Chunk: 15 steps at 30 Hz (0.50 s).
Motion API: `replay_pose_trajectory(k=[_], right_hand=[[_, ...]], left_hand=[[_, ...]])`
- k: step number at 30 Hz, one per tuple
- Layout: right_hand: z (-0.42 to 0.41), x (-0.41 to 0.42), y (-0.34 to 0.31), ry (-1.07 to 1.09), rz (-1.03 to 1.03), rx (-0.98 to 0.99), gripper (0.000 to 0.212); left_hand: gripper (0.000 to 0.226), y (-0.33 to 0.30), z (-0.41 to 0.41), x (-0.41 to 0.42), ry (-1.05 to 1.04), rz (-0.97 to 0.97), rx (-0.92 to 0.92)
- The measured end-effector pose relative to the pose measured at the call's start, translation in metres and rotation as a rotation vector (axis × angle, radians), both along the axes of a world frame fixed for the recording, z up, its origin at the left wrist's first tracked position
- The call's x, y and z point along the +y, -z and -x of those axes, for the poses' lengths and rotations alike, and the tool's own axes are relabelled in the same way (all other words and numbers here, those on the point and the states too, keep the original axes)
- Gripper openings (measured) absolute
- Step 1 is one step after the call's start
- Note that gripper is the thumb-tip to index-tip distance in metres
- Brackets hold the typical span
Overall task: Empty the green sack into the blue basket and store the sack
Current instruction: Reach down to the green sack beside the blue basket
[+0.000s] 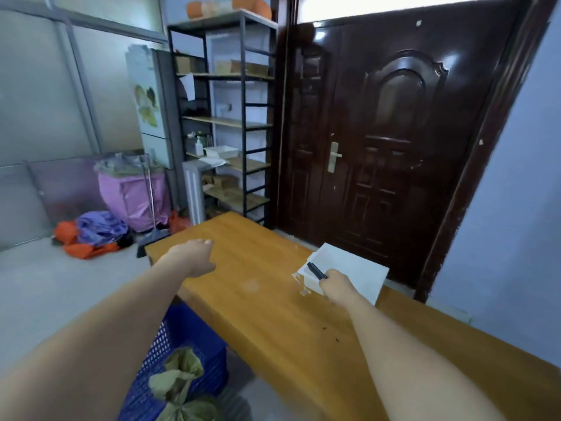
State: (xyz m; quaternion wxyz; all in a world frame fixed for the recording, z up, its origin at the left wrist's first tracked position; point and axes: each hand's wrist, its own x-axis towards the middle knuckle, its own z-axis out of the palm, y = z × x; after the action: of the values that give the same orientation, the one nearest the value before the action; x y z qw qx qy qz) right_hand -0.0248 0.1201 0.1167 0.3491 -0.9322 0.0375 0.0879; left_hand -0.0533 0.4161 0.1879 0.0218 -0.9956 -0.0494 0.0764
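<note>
The blue basket (pixel 188 338) stands on the floor at the near left edge of the wooden table (pixel 273 299). Green crumpled sacking (pixel 179 378) lies in and over the basket, partly cut off by the bottom of the frame. My left hand (pixel 194 256) reaches out over the table's far left corner, fingers loosely curled, holding nothing that I can see. My right hand (pixel 334 284) is closed around a black pen (pixel 315 270) beside a white box (pixel 349 271) on the table.
A dark double door (pixel 379 132) stands behind the table. A metal shelf rack (pixel 224 117) holds boxes at the back. A pink-lined bin (pixel 133 192), a broom (pixel 151 226) and a heap of orange and purple cloth (pixel 91 235) occupy the floor at left.
</note>
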Motion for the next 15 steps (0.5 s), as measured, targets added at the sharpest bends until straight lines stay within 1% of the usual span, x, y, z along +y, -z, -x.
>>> replay_pose_trajectory(k=[2, 5, 6, 8, 10, 13, 15], right_hand=[[0.001, 0.041, 0.004, -0.028, -0.007, 0.034, 0.01], [-0.001, 0.1, 0.015, -0.073, 0.037, 0.077, 0.023], [-0.002, 0.117, 0.021, -0.091, 0.051, 0.085, 0.022], [-0.001, 0.15, 0.032, -0.142, 0.08, 0.108, 0.013], [-0.001, 0.175, 0.047, -0.173, 0.09, 0.128, 0.011], [-0.007, 0.197, 0.071, -0.191, 0.097, 0.176, 0.018], [-0.014, 0.208, 0.087, -0.192, 0.097, 0.215, 0.016]], left_hand=[[0.067, 0.005, 0.007, 0.04, -0.034, 0.019, 0.001], [0.067, 0.023, 0.015, 0.086, -0.055, 0.05, 0.047], [0.068, 0.032, 0.016, 0.099, -0.058, 0.059, 0.062], [0.068, 0.05, 0.016, 0.121, -0.066, 0.075, 0.101], [0.067, 0.067, 0.014, 0.14, -0.067, 0.093, 0.151], [0.063, 0.089, 0.003, 0.163, -0.083, 0.121, 0.185], [0.062, 0.108, -0.008, 0.175, -0.094, 0.147, 0.193]])
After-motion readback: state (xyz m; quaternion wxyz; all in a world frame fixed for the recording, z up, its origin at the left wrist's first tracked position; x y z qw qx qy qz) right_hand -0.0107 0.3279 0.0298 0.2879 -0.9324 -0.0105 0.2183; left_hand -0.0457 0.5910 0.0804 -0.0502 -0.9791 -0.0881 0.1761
